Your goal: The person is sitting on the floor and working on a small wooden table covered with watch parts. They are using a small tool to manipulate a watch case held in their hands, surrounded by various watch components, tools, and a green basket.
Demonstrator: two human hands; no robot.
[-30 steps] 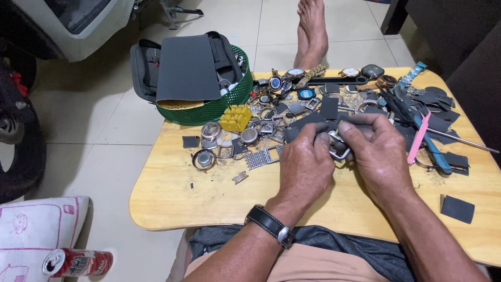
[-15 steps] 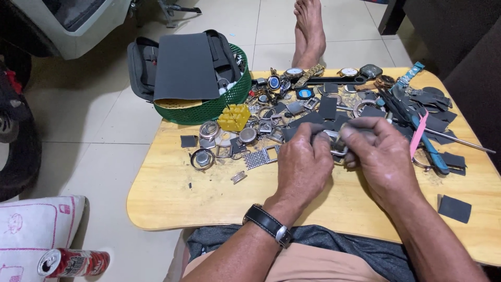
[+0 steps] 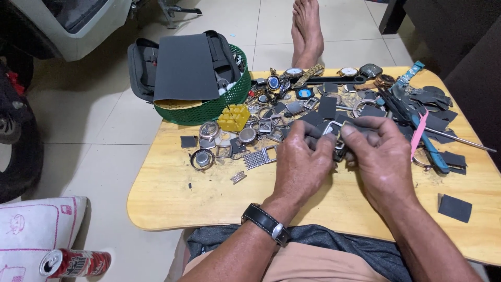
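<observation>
wooden table (image 3: 172, 198) — watch parts (image 3: 245, 137) | green basket (image 3: 209, 109) | pliers (image 3: 433, 151)

Two hands work over the table: the left hand (image 3: 302, 164) and the right hand (image 3: 381, 156). One wooden table (image 3: 209, 203) carries the clutter. One green basket (image 3: 219, 107), one yellow block (image 3: 234, 117), one red can (image 3: 75, 262), one pink tool (image 3: 419, 134), one black wristwatch (image 3: 266, 223) and two bare feet (image 3: 308, 26) show. The small watch parts are too many to count.
</observation>
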